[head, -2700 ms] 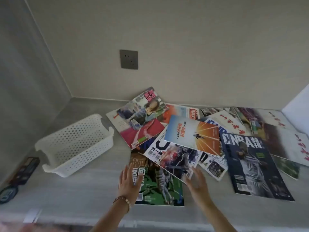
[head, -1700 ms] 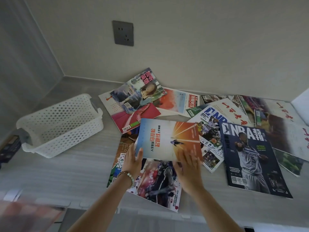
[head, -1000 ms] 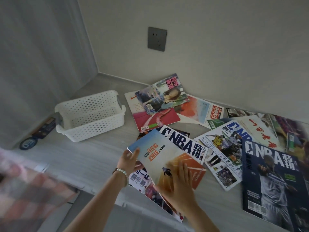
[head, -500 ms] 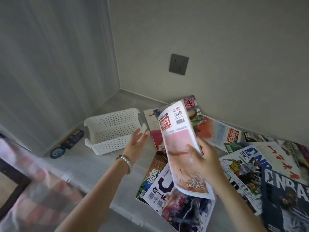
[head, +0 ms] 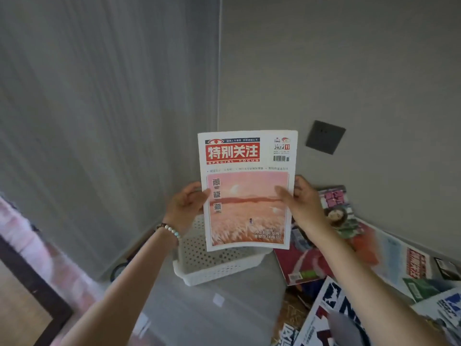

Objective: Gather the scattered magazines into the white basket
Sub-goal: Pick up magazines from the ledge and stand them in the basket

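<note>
I hold a white magazine with a red title block and a pink sunset picture (head: 247, 191) upright in the air. My left hand (head: 185, 208) grips its left edge and my right hand (head: 303, 203) grips its right edge. The white perforated basket (head: 214, 268) stands on the grey counter right below and behind the magazine, and its upper part is hidden by it. Several other magazines (head: 349, 258) lie scattered on the counter to the right, among them a red one and blue-and-white sports ones.
The counter sits in a corner: a grey ribbed wall (head: 99, 121) on the left, a plain wall with a dark socket plate (head: 325, 137) behind. A dark round object (head: 119, 268) lies left of the basket. The counter's front edge runs at the lower left.
The magazine, held by my right hand alone half a second ago, is now raised upright over the basket with both hands on its edges. The view has swung left towards the corner.
</note>
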Available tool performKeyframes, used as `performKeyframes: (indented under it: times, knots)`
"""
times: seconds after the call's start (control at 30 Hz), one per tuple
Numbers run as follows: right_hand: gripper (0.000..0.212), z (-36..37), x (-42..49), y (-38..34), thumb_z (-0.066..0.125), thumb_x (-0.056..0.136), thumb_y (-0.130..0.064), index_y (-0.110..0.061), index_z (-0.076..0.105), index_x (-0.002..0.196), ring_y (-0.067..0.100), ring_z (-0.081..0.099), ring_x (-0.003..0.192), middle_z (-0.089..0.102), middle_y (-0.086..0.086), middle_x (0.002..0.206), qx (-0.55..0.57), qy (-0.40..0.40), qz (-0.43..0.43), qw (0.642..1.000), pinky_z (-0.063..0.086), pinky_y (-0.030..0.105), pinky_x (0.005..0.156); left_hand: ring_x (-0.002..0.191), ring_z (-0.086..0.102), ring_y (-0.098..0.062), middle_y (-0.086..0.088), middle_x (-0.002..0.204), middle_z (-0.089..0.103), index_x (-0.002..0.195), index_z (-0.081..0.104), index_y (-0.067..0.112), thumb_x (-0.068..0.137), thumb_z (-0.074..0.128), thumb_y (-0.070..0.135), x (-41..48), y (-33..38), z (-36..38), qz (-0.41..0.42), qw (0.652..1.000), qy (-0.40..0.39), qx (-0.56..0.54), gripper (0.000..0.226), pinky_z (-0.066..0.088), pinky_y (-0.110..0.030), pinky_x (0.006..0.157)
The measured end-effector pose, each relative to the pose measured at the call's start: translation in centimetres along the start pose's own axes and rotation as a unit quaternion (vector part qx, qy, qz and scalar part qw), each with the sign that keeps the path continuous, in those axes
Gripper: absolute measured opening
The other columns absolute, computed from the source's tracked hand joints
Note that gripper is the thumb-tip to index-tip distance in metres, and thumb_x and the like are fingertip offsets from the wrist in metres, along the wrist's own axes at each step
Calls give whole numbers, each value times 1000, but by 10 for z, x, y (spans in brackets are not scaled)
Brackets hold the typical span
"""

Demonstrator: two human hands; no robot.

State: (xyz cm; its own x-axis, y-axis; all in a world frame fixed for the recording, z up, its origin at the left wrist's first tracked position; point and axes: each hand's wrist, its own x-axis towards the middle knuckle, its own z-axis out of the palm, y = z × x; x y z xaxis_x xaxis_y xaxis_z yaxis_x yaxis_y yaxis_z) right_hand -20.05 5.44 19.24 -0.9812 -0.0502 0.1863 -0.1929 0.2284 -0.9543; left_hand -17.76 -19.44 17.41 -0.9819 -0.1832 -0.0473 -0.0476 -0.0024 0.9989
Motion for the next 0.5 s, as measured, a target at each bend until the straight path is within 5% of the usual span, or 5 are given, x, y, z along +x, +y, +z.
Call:
performKeyframes:
  times: [0.17, 0.27, 0.33, 0.43, 0.5]
  knots:
    - [22, 54, 50, 32, 60, 89, -17, -20, 51, 109, 13, 66, 90, 66, -2, 104, -2, -43, -10, 999, 55, 18, 66, 77, 57, -24, -15, 80, 59, 80, 65, 28, 84, 62, 16, 35, -24, -33, 32, 997, 48, 45, 12, 53, -49, 78]
    - [27, 78, 66, 61, 58, 90, -16, -20, 49, 115, 14, 65, 90, 65, 0, 107, -17, -65, -13, 998, 54, 15, 63, 73, 63, -19, 0, 70, 67, 78, 60, 28, 85, 60, 10, 48, -47, -41, 37, 994, 77, 73, 20, 57, -26, 61]
    - [35, 89, 76, 77, 59, 89, -14, -15, 49, 122, 18, 65, 95, 64, 3, 112, -16, -68, -12, 998, 56, 19, 70, 66, 65, -1, 14, 65, 70, 78, 58, 30, 86, 60, 11, 54, -57, -44, 38, 991, 89, 96, 21, 53, -11, 56]
    - [41, 98, 88, 99, 59, 89, -17, -12, 46, 128, 23, 63, 104, 63, 4, 119, -7, -92, 1, 996, 56, 39, 85, 72, 66, 3, 19, 73, 71, 83, 59, 28, 86, 59, 12, 61, -75, -48, 36, 989, 89, 111, 17, 54, -14, 64]
    - [38, 101, 90, 113, 59, 89, -20, -17, 47, 125, 21, 64, 104, 64, 2, 117, -8, -108, 2, 994, 56, 40, 85, 76, 66, 0, 14, 83, 70, 83, 58, 27, 86, 59, 14, 62, -86, -48, 36, 988, 85, 120, 13, 54, -17, 68]
